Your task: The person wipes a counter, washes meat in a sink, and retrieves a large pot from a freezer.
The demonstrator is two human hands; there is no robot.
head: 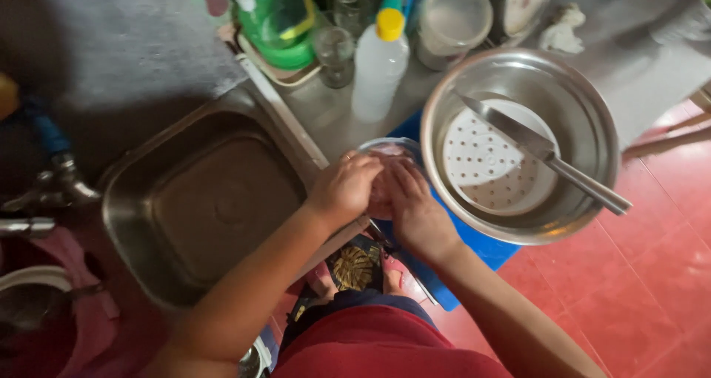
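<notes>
The steel sink (200, 208) lies left of the clear glass bowl (385, 153) I hold. Right of that bowl sits the big steel basin (592, 119), with a white perforated plate (481, 163) and a knife (544, 154) inside. Behind the bowl stands a white bottle with a yellow cap (379, 63). My left hand (344, 188) and right hand (416, 211) both wrap their fingers around the bowl, over the tabletop (326, 115) edge.

A white plastic bottle (378, 71), yellow-capped, stands behind the steel sink (200, 200).
</notes>
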